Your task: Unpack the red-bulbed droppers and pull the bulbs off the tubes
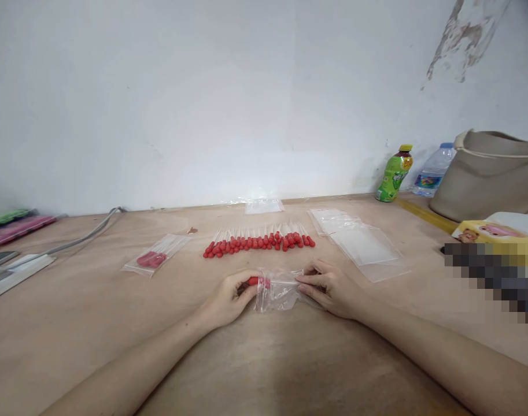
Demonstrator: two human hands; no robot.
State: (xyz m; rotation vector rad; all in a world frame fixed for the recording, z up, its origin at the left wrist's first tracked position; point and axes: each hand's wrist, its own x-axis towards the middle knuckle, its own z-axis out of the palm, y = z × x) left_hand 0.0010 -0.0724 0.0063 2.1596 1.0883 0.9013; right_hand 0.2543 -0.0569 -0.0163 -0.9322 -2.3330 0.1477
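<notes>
My left hand (pixel 235 297) pinches a red-tipped stick (pixel 253 281) at its red end, by the left end of a clear plastic bag (pixel 281 294). More red shows through the film just beside the fingertips; how many sticks are inside I cannot make out. At the bag's right end, my right hand (pixel 328 289) has its fingers closed on the plastic. Beyond both hands lies a row of red-tipped sticks (pixel 259 241), red ends toward me and pale shafts toward the wall. A filled bag of red-tipped sticks (pixel 153 257) lies to the left.
Flat clear bags (pixel 363 245) overlap on the right, and another bag (pixel 264 206) lies by the wall. A green bottle (pixel 394 176), a water bottle (pixel 432 173), a beige bucket (pixel 484 179) and a yellow packet (pixel 498 231) stand at right. A grey cable (pixel 85 234) crosses the left side.
</notes>
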